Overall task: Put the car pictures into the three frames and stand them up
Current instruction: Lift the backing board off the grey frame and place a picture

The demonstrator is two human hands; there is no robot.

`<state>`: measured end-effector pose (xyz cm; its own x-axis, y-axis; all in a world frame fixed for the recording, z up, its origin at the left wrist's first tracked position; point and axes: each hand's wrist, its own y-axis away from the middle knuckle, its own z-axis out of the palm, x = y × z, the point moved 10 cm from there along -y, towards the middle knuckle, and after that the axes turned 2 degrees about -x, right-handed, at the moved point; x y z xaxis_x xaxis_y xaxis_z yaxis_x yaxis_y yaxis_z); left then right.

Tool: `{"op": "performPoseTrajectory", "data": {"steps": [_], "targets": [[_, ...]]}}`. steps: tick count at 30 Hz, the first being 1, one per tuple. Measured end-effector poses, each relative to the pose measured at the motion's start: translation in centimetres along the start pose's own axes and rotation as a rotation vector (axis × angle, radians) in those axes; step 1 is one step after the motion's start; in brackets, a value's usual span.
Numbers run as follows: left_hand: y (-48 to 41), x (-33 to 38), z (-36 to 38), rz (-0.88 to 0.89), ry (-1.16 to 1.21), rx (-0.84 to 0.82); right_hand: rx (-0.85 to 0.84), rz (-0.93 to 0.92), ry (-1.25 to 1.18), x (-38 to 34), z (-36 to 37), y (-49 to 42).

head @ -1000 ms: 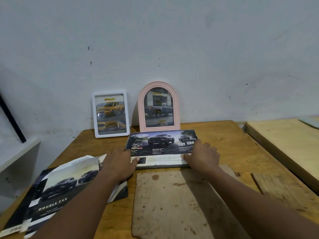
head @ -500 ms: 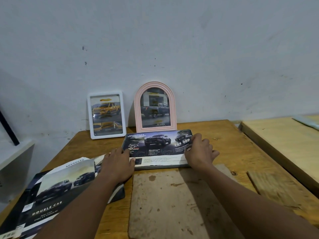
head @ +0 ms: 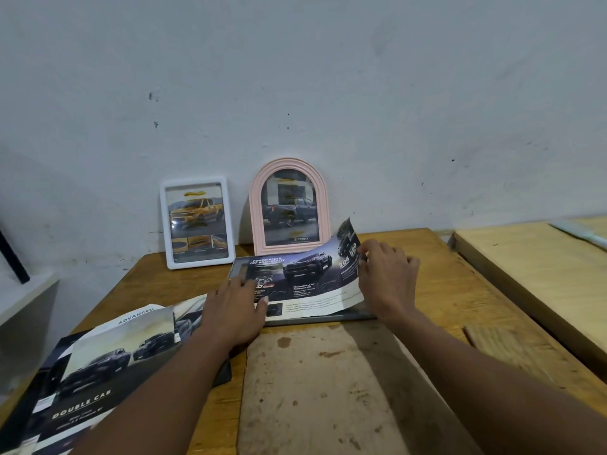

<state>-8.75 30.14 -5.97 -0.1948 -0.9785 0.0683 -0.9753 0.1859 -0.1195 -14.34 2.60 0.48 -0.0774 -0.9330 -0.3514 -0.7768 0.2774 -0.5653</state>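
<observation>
1. Room: bare grey-white wall (head: 295, 77) with scuffs, a pale shelf (head: 26, 307) at the left, and a 2nd, lighter bench (head: 542, 274) at the right.
2. Surface: wooden worktop (head: 460, 290) with a stained board (head: 312, 389) lying at its near middle. Loose car brochures (head: 108, 356) are piled at the near left.
3. 2 frames stand against the wall, each with a car picture in it: white frame (head: 163, 224), pink arched frame (head: 255, 218).
4. The 3rd frame (head: 237, 269), grey, lies flat in front of the pink one, with the car picture (head: 305, 277) on top of it.
5. Left hand (head: 235, 310): fingers straight, pressing down the picture's left part.
6. Right hand (head: 387, 277): fingers (head: 364, 254) pinch the picture's right edge.
7. Versus 1.0 s ago: the picture lay flat then. Now its right end is lifted and curled up, and the left end is unchanged.
</observation>
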Motion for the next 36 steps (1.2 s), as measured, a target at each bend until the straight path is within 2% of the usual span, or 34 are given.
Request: {"op": "performPoseTrajectory", "data": {"steps": [2,4,9,14,17,19,20,26,36], "targets": [[-0.5,2.3,-0.7,0.082,0.077,0.052,0.053,-0.049,-0.128,0.4,-1.6,-0.7],[-0.9,5.5,-1.3,0.165,0.132,0.07,0.09,-0.036,-0.151,2.4,-3.2,-2.0],[-2.0,15.5,-1.6,0.359,0.226,0.02,0.068,0.167,-0.04,12.7,-6.7,-5.2],[-2.8,24.8,0.7,0.518,0.186,-0.094,-0.042,0.279,0.115,22.0,-7.8,-6.8],[-3.0,28.3,2.5,0.551,0.073,-0.185,-0.256,0.336,0.295,25.3,-5.8,-6.4],[-3.0,29.1,3.2,0.539,0.035,-0.199,-0.375,0.285,0.428,25.6,-4.1,-5.5],[-3.2,29.1,3.3,0.532,0.039,-0.186,-0.412,0.246,0.413,25.2,-3.1,-4.9],[-3.8,27.1,3.5,0.49,0.091,-0.178,-0.675,0.072,0.071,19.7,3.1,-1.6],[-2.9,26.1,2.3,0.43,0.005,-0.066,-0.702,0.067,0.048,17.7,3.9,-1.5]]}}
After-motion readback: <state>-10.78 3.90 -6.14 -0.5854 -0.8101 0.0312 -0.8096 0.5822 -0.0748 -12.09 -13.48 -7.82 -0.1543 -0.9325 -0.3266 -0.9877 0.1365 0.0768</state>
